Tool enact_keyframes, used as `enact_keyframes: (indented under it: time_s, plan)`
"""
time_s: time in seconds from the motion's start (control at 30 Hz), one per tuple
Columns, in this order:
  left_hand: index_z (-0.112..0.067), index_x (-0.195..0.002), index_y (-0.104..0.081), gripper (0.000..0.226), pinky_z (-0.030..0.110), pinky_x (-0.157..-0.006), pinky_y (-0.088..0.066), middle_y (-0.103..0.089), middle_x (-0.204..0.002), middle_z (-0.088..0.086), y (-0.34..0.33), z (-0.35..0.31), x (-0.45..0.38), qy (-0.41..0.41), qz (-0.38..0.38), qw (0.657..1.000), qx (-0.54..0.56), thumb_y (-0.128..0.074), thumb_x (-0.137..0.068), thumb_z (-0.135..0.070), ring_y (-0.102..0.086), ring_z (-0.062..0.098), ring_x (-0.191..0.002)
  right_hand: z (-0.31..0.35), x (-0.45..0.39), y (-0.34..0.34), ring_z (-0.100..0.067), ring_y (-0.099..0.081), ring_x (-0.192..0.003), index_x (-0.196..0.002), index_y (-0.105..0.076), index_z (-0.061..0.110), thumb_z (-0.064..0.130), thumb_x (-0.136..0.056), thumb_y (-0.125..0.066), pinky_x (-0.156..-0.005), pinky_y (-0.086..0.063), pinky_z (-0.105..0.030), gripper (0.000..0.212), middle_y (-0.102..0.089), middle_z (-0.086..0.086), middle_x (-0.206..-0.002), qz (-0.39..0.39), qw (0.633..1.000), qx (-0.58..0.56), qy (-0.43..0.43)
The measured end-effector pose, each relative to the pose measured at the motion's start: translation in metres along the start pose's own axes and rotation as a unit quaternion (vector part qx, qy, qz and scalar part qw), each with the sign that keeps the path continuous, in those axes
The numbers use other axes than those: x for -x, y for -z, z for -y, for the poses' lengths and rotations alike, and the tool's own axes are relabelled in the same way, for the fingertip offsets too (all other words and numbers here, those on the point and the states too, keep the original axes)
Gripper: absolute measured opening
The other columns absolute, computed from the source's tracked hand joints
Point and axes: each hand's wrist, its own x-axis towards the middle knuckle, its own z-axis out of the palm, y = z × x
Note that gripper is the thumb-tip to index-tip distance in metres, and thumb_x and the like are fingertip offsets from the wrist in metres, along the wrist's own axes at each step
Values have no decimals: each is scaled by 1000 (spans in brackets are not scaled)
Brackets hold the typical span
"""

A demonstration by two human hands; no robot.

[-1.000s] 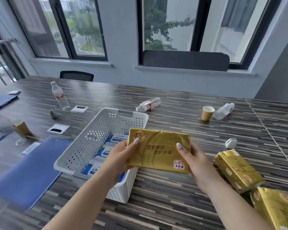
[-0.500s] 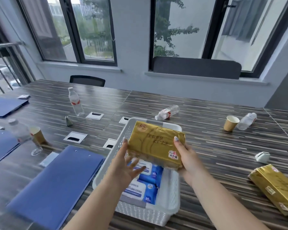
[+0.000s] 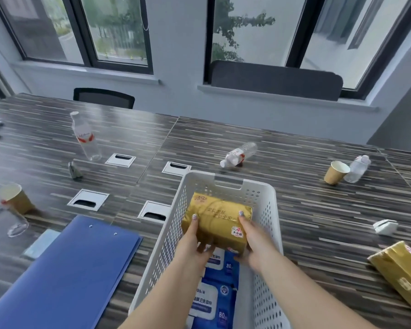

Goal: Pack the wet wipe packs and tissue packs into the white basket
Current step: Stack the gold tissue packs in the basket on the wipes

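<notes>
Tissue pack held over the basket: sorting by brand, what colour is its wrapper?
Gold tissue pack, clearest in the head view.

On the tabletop (image 3: 318, 210), the basket (image 3: 274, 210) sits between a folder (image 3: 69, 276) at left and a tissue pack (image 3: 403, 269) at right; wet wipe packs (image 3: 214, 298) lie inside.

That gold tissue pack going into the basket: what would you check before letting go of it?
1. Both hands grip the gold tissue pack, left hand and right hand at its ends: ok.
2. Pack is inside the white basket walls: ok.
3. Pack rests on the basket floor: cannot tell.
4. Far end of the basket is free for it: ok.
5. Blue wet wipe packs lie flat at the near end: ok.
6. All tissue packs are in: not ok, another gold pack waits on the table.
</notes>
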Motion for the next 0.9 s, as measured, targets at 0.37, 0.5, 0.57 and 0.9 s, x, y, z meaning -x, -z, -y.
enact_keyframes:
  time_s: [0.37,0.5,0.57,0.9]
  plan:
    - [-9,-137,-43,62,51,-96,-49,-54,-131,18,-4,-3,-73,17,-35,999,17,-68,-85,-30,-55,36,-115,-7,-58,-25,-30,-59,-100,-128,-53,25,49,-85,-62,-88,-54,-49,50,-61,-8,-113,-54,998,6,-19]
    - [-8,-130,-50,55,48,-92,-53,-61,-113,15,-8,-3,-84,7,-59,998,-18,-70,-83,-29,-61,31,-98,-7,-68,-27,-26,-58,-93,-125,-53,22,49,-86,-59,-87,-56,-47,48,-59,-5,-103,-72,997,4,-18]
    - [-7,-124,-53,51,49,-92,-52,-63,-107,14,-7,-3,-86,12,-61,998,-25,-72,-82,-29,-62,31,-97,-8,-71,-29,-24,-57,-91,-127,-52,21,50,-85,-60,-86,-56,-46,51,-58,-5,-104,-78,997,2,-14]
    - [-9,-128,-49,54,43,-84,-55,-59,-100,12,-13,-9,-71,28,-73,997,-1,-71,-82,-29,-58,30,-94,-2,-60,-30,-32,-54,-106,-126,-50,22,43,-84,-64,-89,-53,-50,49,-56,-10,-115,-69,995,-53,-42]
